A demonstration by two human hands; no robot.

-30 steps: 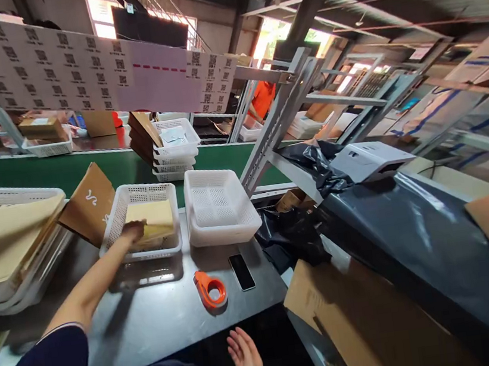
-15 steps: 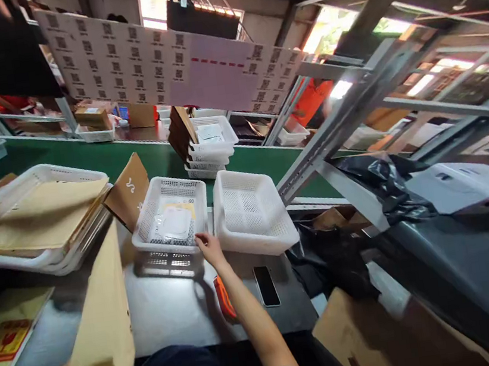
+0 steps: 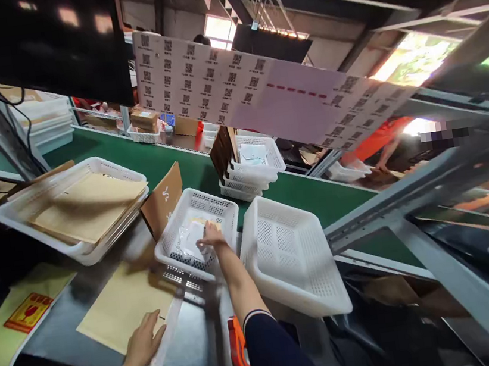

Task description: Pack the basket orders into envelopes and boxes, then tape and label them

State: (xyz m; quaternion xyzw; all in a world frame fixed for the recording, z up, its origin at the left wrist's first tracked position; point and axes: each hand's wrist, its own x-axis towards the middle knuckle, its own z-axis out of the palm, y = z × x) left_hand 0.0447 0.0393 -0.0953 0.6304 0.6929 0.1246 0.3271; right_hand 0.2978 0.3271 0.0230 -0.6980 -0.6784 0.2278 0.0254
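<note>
My left hand (image 3: 144, 339) rests on a yellow paper mailer envelope (image 3: 122, 301) that lies flat on the metal table, its fingers outstretched. My right hand (image 3: 212, 235) reaches into a white perforated basket (image 3: 168, 253), thumb and fingers apart. Under and beside these fingers lies a clear-bagged white packet (image 3: 189, 241), with a small yellowish piece next to it. Whether the fingertips touch the packet I cannot tell. Against the basket's left side leans a brown cardboard piece (image 3: 167, 196) with white marks.
At left stands a basket stack (image 3: 77, 247) holding more envelopes. A deeper white basket (image 3: 303, 286) is on the right. An orange tape dispenser (image 3: 238, 346) sits near my right sleeve. Behind runs a green conveyor (image 3: 178, 158) carrying stacked baskets (image 3: 275, 158); a sheet of codes (image 3: 213, 85) hangs above.
My left hand has laid the envelope, previously held upright, flat on the table and now rests on it. My right hand has moved from the basket's rim into it. The view has turned left.
</note>
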